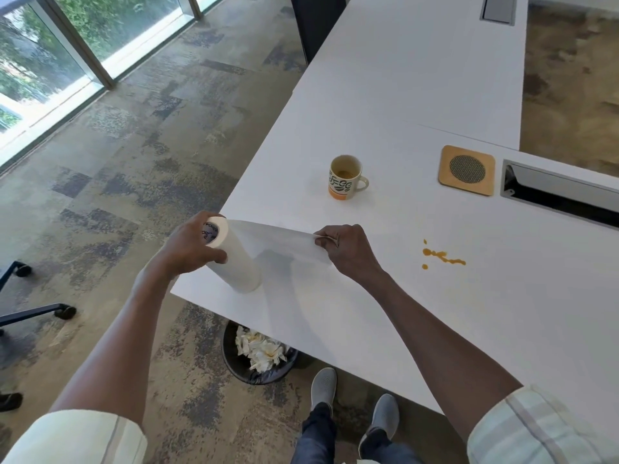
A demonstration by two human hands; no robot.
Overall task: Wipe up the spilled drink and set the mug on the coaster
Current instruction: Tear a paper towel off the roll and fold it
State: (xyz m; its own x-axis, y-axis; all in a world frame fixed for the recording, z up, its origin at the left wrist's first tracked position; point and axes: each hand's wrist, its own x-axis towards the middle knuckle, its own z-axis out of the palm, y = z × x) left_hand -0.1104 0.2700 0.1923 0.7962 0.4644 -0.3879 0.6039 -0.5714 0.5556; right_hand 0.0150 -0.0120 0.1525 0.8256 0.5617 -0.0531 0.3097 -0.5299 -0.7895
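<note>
— Both hands busy? 
— Left hand (191,244) grips the white paper-towel roll (234,262); right hand (346,251) pinches its sheet. 
— Progress? 
— None: orange spill (442,256) unwiped at right; cream printed mug (345,177) stands farther, left of the wooden square coaster (466,169).

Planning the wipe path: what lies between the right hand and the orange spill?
Only bare white table separates the right hand from the orange spill, as the head view shows.

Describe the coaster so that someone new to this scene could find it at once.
On the white table, look right of the mug, beside the long cable slot. The coaster is a flat wooden square with rounded corners and a dark mesh circle in its middle.
</note>
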